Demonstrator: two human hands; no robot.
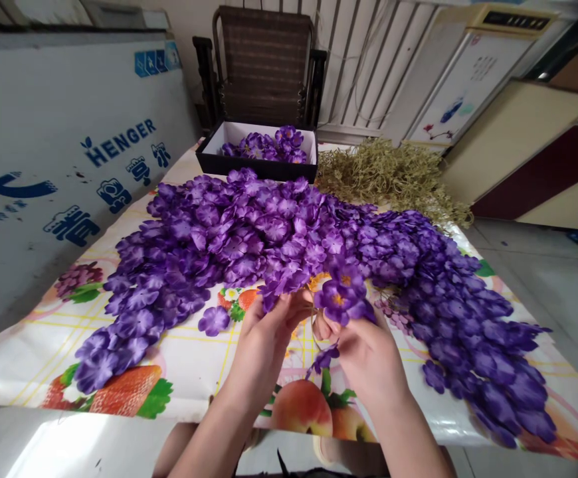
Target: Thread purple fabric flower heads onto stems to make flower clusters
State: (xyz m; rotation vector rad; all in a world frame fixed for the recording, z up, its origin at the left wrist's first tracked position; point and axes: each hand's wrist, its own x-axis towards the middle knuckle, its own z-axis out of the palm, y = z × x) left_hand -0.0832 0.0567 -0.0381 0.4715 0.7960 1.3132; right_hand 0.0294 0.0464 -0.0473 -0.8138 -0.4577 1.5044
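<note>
My left hand [272, 328] is closed, its fingers pinched beside a purple cloth petal piece [275, 291] that it appears to hold. My right hand [366, 342] is wrapped round a thin stem of an artificial flower sprig [341, 295] with purple petals and orange centres. Another purple bloom [323, 358] hangs below, between the hands. The fingertips of both hands nearly meet, and part of the stem is hidden by them. Just beyond lies a large heap of loose purple petal pieces [239, 232]. One single petal piece [214, 320] rests to the left of my left hand.
A black box [256, 169] with a white inside holds finished-looking purple flowers at the back. Beside it lies a bunch of dry greenish stems [383, 169]. More petals [468, 318] spread along the right side of the fruit-patterned tablecloth [194, 352]. A chair [266, 60] stands behind.
</note>
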